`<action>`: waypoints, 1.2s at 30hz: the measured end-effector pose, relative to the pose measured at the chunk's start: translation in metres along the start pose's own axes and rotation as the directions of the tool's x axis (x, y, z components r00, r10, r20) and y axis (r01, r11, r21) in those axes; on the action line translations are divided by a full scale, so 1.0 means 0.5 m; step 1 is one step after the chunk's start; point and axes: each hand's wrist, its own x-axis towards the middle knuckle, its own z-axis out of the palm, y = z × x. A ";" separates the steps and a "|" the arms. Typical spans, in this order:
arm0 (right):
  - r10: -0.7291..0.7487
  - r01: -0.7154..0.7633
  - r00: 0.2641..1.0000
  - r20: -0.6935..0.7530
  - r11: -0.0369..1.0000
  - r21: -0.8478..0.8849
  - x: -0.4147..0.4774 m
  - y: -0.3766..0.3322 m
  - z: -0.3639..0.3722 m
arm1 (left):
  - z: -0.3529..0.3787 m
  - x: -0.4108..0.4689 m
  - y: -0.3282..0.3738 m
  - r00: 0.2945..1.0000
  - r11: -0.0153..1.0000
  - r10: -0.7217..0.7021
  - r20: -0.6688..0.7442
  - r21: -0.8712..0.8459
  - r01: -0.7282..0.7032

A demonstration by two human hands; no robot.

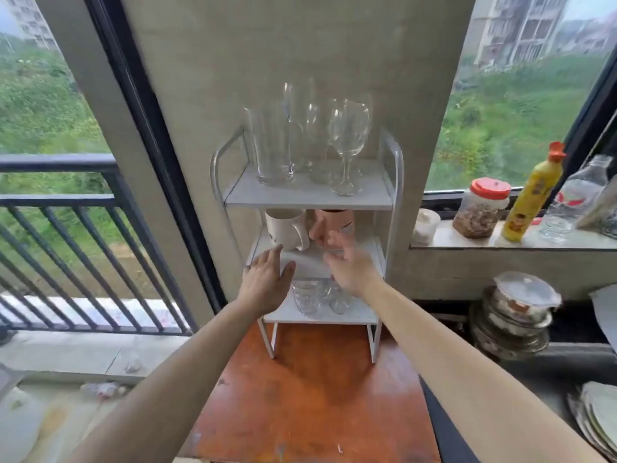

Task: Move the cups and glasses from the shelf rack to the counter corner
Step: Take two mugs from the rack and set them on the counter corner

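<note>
A white three-tier shelf rack (233, 195) stands on an orange-brown table. Its top tier holds a tall clear pitcher (272, 145), wine glasses (349, 138) and another tall glass behind them. On the middle tier sit a white mug (287, 230) and a pink mug (334, 222). Small clear glasses (307, 297) stand on the bottom tier. My left hand (267, 279) is flat and open at the middle tier's front edge, just below the white mug. My right hand (350, 265) is open, blurred, fingers spread in front of the pink mug, holding nothing.
A window ledge at the right carries a small white cup (425, 225), a red-lidded jar (482, 207), a yellow bottle (534, 192) and a clear water bottle (574, 198). Stacked bowls (514, 315) and plates (597, 419) sit at the right. A black railing (66, 228) is at the left.
</note>
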 end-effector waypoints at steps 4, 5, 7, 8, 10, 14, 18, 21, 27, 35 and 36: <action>0.199 -0.199 0.980 0.024 0.955 0.221 0.068 -0.027 0.024 | 0.019 0.024 -0.032 0.995 0.991 0.093 -0.029 0.095 -0.090; 0.227 -0.225 0.974 0.020 0.939 0.260 0.078 -0.028 0.029 | 0.024 0.029 -0.035 0.993 0.991 0.110 -0.032 0.080 -0.107; 0.258 -0.246 0.966 0.005 0.912 0.329 0.087 -0.026 0.035 | 0.026 0.036 -0.037 0.991 0.992 0.124 -0.058 0.004 -0.124; 0.266 -0.252 0.964 0.009 0.901 0.352 0.088 -0.027 0.035 | 0.023 0.041 -0.036 0.990 0.992 0.115 -0.079 -0.049 -0.119; 0.255 -0.240 0.967 0.011 0.894 0.378 0.094 -0.023 0.035 | 0.020 0.049 -0.037 0.990 0.981 0.082 -0.112 -0.164 -0.099; 0.289 -0.262 0.957 0.006 0.858 0.442 0.108 -0.016 0.036 | 0.016 0.063 -0.032 0.990 0.950 0.022 -0.140 -0.306 -0.064; 0.345 -0.340 0.934 0.089 0.789 0.511 0.121 -0.013 0.033 | 0.028 0.063 -0.039 0.990 0.970 0.028 -0.137 -0.237 -0.060; 0.324 -0.366 0.927 0.186 0.687 0.628 0.124 -0.016 0.030 | 0.033 0.068 -0.041 0.993 0.976 0.028 -0.117 -0.213 -0.053; 0.325 -0.396 0.915 0.239 0.604 0.692 0.101 -0.004 0.007 | 0.027 0.073 -0.015 0.994 0.853 -0.047 -0.103 -0.522 -0.013; 0.371 -0.355 0.927 0.057 0.816 0.455 0.052 0.011 -0.018 | 0.022 0.059 0.086 0.983 0.470 -0.183 0.033 -0.875 0.117; 0.378 -0.366 0.923 0.069 0.810 0.458 0.046 0.010 -0.020 | 0.021 0.057 0.094 0.977 0.434 -0.205 0.058 -0.889 0.144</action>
